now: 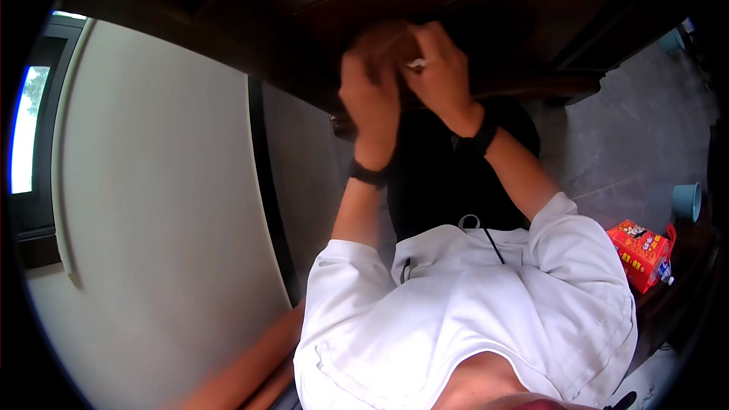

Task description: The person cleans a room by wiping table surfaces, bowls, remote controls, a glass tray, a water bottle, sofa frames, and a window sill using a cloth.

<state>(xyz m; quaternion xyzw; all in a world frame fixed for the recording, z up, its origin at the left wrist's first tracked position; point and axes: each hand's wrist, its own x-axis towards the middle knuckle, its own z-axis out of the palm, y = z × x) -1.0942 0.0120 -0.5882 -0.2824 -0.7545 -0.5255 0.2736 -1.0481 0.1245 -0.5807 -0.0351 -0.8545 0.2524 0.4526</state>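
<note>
My right hand (440, 72) is closed, its thumb and fingers pinched at a small white piece (416, 64) whose kind I cannot make out. Close beside it, my left hand (370, 87) is raised with bent fingers. Motion smears those fingers, and whatever may lie between them does not show. Both hands are over the near part of a dark brown wooden piece of furniture (334, 7), their fingertips almost meeting. Black bands circle both wrists.
To the right, a red printed carton (639, 252) stands with a bottle (666, 272) beside it. A blue cup-shaped container (686, 202) is behind them. A pale panel (159, 159) borders the left side, above grey floor (607, 144).
</note>
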